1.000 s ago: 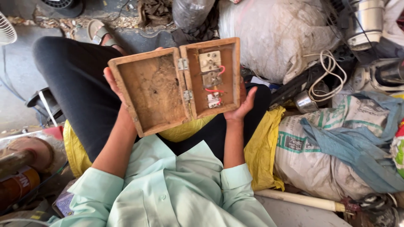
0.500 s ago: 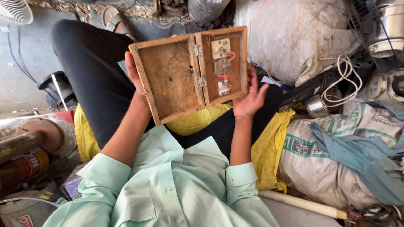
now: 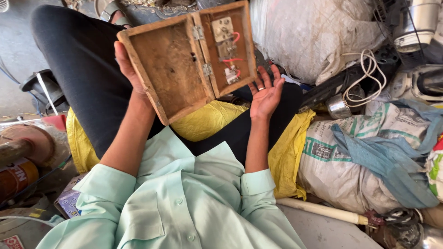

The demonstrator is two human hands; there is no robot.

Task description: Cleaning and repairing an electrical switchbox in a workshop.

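Observation:
An open hinged wooden box (image 3: 170,69) is held up above my lap. Its left half is an empty tray; the right half (image 3: 228,46) carries switch parts with red wires. My left hand (image 3: 127,69) grips the box's left edge from behind. My right hand (image 3: 265,92) lies palm up, fingers spread, just under the right half's lower corner; it wears a ring. Whether it touches the box I cannot tell.
I sit on a yellow sack (image 3: 290,152) in dark trousers and a mint shirt. Woven sacks (image 3: 350,157) and a blue cloth (image 3: 383,152) pile up on the right, with a coiled white cable (image 3: 364,78) and a white pipe (image 3: 323,211). A rusty can (image 3: 16,177) lies left.
My right hand has come off the box's right side and now lies palm up beneath it. The box has shifted right and up in view while the left hand keeps hold.

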